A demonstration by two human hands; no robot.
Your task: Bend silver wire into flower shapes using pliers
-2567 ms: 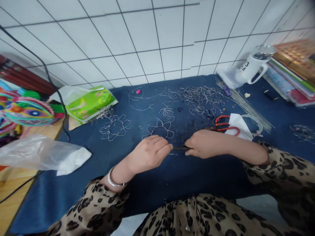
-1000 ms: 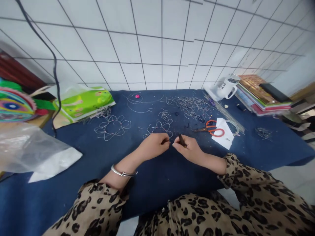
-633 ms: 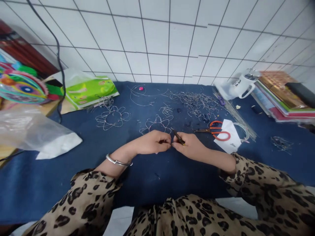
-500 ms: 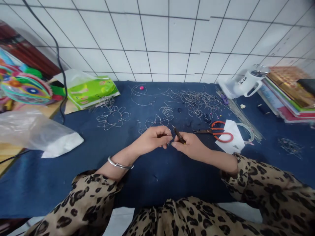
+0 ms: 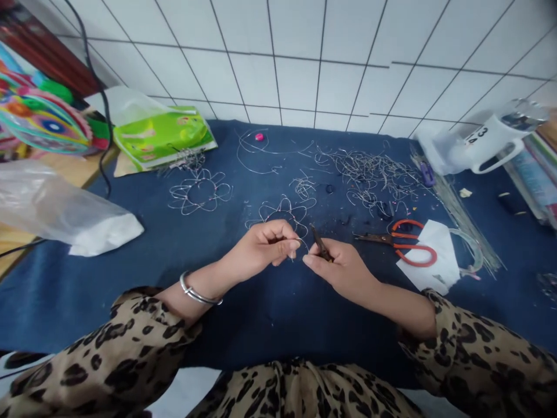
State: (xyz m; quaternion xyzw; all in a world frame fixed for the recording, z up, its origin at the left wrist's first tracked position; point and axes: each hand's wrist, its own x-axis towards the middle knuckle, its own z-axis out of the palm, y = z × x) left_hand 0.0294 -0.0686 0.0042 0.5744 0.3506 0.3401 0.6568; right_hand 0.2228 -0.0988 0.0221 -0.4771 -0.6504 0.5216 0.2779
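Observation:
My left hand (image 5: 265, 247) is closed in a pinch on a short piece of thin wire (image 5: 300, 242) above the blue cloth (image 5: 270, 313). Close to its right, my right hand (image 5: 339, 268) grips small dark pliers (image 5: 319, 244), their tip pointing up and left toward the wire. Just behind my hands lies a wire flower frame (image 5: 281, 213), and a second wire flower (image 5: 199, 191) lies further left. A silver bangle (image 5: 195, 292) sits on my left wrist.
Red-handled scissors (image 5: 402, 244) and white paper (image 5: 435, 261) lie to the right. A heap of cut wire (image 5: 369, 174) and straight wire rods (image 5: 461, 217) sit behind. A white mug (image 5: 496, 142), green packet (image 5: 163, 136), plastic bag (image 5: 56, 212) and black cable (image 5: 98, 104) ring the cloth.
The pliers have turned from lying level between my hands to pointing up and left. My hands stay close together over the cloth, while the view has shifted.

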